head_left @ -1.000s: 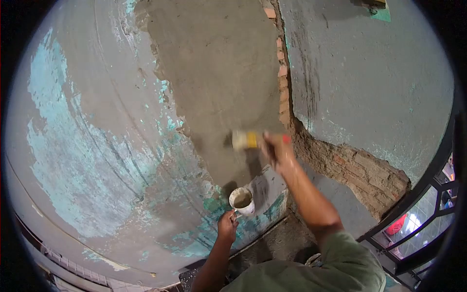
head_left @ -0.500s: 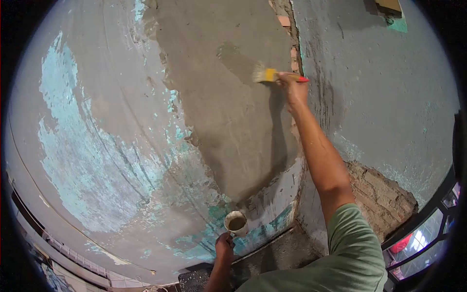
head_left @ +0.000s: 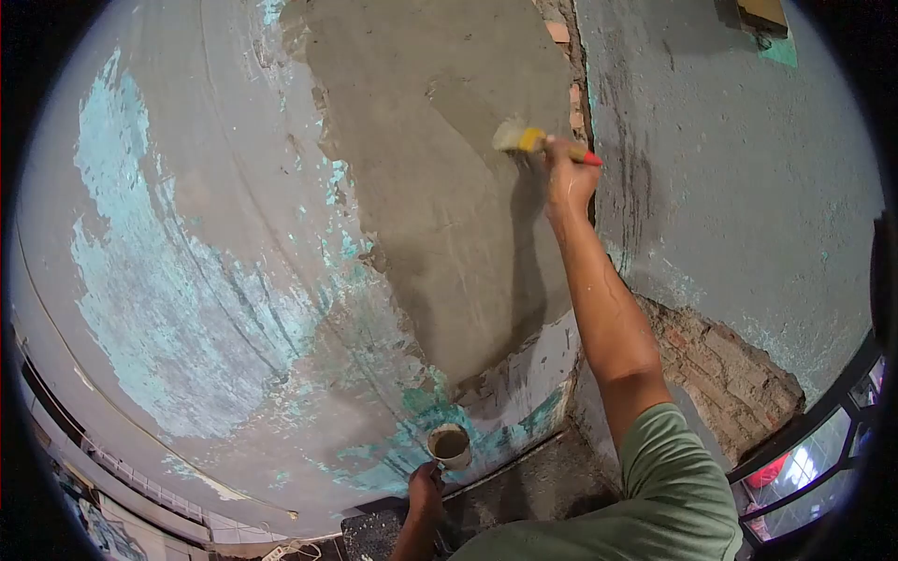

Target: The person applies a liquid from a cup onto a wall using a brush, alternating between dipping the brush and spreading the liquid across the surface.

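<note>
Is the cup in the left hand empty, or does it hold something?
Not empty: a murky grey-brown surface shows inside the cup, within its paler rim. Exactly how full, I cannot tell.

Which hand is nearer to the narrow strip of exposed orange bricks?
Right. The right hand is just below the visible orange bricks; the left hand is much lower, leftward.

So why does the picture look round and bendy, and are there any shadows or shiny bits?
Head view: black corners and curving edges, probably from a wide round lens; head view: a long shadow runs down the wall below the brush; head view: white glare at lower right.
</note>
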`<state>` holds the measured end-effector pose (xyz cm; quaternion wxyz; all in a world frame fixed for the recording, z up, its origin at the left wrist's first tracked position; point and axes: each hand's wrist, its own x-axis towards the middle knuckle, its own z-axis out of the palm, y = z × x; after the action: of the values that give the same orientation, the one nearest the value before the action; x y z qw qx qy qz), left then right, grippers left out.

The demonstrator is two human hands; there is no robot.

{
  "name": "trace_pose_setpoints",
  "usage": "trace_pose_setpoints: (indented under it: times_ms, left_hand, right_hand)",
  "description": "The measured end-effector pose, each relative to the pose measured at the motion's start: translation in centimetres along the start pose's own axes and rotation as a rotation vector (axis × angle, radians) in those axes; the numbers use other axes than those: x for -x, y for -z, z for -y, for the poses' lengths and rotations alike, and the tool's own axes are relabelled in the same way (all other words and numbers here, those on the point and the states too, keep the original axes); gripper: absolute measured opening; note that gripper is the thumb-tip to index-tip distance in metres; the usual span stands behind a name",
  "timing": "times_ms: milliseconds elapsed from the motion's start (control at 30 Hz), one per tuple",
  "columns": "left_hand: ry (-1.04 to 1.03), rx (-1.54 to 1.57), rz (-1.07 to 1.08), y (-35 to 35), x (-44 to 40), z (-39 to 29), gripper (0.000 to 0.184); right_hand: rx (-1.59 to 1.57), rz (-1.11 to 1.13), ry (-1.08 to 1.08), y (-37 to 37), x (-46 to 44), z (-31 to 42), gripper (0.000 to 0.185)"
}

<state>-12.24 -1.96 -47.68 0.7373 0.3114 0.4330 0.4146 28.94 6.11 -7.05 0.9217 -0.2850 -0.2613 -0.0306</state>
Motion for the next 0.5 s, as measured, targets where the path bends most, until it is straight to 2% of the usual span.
trace_pose_setpoints:
  times_ms: [100, 133, 167, 233, 400, 467, 500]
  left_hand:
    - [0.015, -0.016, -0.016, 0.6, -0.4, 0.4, 0.020]
    - [0.027, -0.029, -0.030, 0.6, -0.5, 0.4, 0.019]
    - [0.035, -0.025, -0.035, 0.2, -0.2, 0.3, 0.019]
    - [0.052, -0.025, -0.043, -0.6, 0.5, -0.4, 0.020]
    - [0.046, -0.060, -0.003, -0.2, 0.4, 0.0, 0.020]
    - [0.054, -0.063, 0.000, -0.3, 0.2, 0.1, 0.020]
    - [0.065, -0.064, 0.004, -0.2, 0.0, 0.2, 0.019]
  right_hand:
    - [-0.145, 0.107, 0.049, -5.5, 0.7, 3.7, 0.017]
    - [-0.328, 0.224, -0.015, -7.3, 1.1, 3.6, 0.016]
    - [-0.290, 0.186, -0.017, -8.5, 1.2, 2.1, 0.014]
    - [-0.436, 0.116, -0.194, -7.3, 1.8, 0.0, 0.014]
    - [-0.072, -0.037, -0.117, 0.7, 1.6, -1.1, 0.014]
    - [-0.012, -0.077, -0.024, 0.6, 0.7, -0.8, 0.011]
    - [-0.061, -0.006, -0.011, -1.4, 1.0, 1.0, 0.012]
